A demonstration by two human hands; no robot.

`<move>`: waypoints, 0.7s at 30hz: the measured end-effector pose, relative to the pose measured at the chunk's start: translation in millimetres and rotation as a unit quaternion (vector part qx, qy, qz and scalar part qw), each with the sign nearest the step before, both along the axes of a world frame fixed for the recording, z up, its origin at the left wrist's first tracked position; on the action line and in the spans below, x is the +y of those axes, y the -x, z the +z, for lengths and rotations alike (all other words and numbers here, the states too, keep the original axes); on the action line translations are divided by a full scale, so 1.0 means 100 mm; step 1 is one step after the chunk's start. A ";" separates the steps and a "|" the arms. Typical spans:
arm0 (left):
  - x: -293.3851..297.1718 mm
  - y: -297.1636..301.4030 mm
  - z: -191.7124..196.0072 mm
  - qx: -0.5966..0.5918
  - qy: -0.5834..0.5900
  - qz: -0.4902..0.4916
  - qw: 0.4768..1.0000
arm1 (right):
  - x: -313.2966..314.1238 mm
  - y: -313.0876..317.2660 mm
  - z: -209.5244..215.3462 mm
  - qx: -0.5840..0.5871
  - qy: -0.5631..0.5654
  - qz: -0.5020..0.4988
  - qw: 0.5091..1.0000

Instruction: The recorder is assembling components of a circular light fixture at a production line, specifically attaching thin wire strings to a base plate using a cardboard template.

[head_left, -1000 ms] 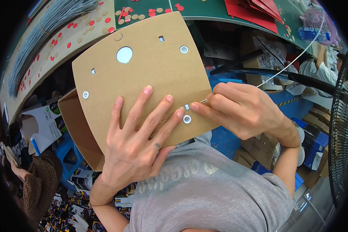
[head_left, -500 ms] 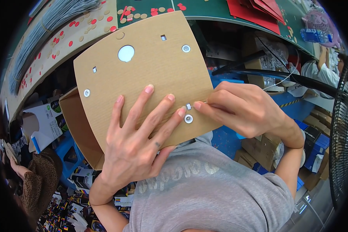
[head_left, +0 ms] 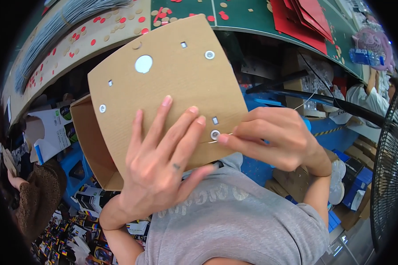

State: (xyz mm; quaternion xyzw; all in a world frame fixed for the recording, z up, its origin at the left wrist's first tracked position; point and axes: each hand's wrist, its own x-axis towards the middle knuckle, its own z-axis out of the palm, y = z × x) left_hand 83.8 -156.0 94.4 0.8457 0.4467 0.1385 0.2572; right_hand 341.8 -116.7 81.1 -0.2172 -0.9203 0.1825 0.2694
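A brown cardboard panel lies tilted in front of me, with a large round hole, small rectangular cutouts and several silver metal eyelets. My left hand rests on it, fingers stretched out and pressing flat, holding nothing. Between thumb and fingers my right hand pinches a thin pale wire. The wire's end shows at the lower right eyelet; whether it passes through the hole I cannot tell. Another stretch of wire sticks out behind the right hand. Just above that eyelet is a rectangular cutout.
An open cardboard box sits under the panel's left side. On the table beyond lie a bundle of grey wires, scattered red and tan discs and red sheets. A black fan stands at right. Other people work at both sides.
My right hand has moved slightly down, carrying the wire from the rectangular cutout to the eyelet below it. The left fingers have shifted a little, and its thumb now stretches out past the panel's lower edge.
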 end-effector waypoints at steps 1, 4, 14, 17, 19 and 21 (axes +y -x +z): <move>-0.01 -0.02 -0.03 0.004 -0.001 0.002 1.000 | -0.01 0.07 -0.04 0.005 0.002 -0.008 1.000; -0.09 -0.12 -0.11 -0.054 -0.044 0.045 0.997 | -0.03 0.18 -0.14 0.042 -0.006 0.000 0.999; -0.09 -0.14 -0.17 -0.080 -0.068 0.079 0.991 | 0.00 0.21 -0.21 0.065 0.003 -0.027 0.998; -0.08 -0.13 -0.16 -0.085 -0.056 0.082 0.991 | -0.03 0.20 -0.18 0.046 0.008 -0.030 0.998; -0.08 -0.14 -0.16 -0.087 -0.058 0.085 0.991 | -0.05 0.22 -0.18 0.048 0.006 -0.034 0.998; -0.08 -0.15 -0.17 -0.084 -0.062 0.085 0.991 | -0.07 0.23 -0.16 0.051 0.005 -0.036 0.998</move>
